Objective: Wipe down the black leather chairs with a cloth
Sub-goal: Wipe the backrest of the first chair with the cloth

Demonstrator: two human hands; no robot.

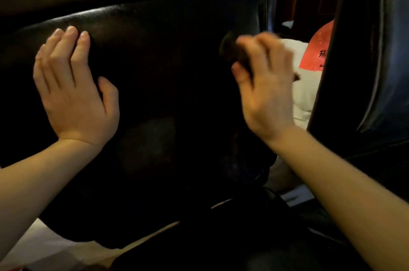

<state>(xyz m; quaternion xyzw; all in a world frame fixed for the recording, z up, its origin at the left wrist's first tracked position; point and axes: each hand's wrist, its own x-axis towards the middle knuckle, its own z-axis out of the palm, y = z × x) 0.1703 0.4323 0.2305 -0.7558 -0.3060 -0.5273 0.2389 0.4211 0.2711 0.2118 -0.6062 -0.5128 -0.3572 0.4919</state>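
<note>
- Closest to the camera, both bare forearms come in from the bottom corners and reach up toward the black leather chair (155, 67), which fills most of the view.
- Low down under the chair's padded back there's a strip of pale floor (33, 246), plus some dark chair parts in the bottom middle that are too dark to make out.
- The left hand (73, 93) is flat against the leather on the left side of the chair back, palm down. Its fingers (70, 42) are straight and close together, thumb spread out to the side, holding nothing, just pressing on the leather.
- The right hand (265, 84) is at the right edge of the same chair back and pretty motion-blurred. Its fingers are curled around a dark cloth (230, 49), which is bunched up and pokes out to the left of the knuckles, up against the leather near the chair's right edge.
- Along the top runs the chair's rolled upper edge, catching a bit of shine.
- On the right, a second black leather chair (363, 60) stands just beside the first one, seen side on.
- In the gap between the two chairs, further back, there's something white like a pillow (307, 93) and a red sheet (316, 49) with dark characters on it.
</note>
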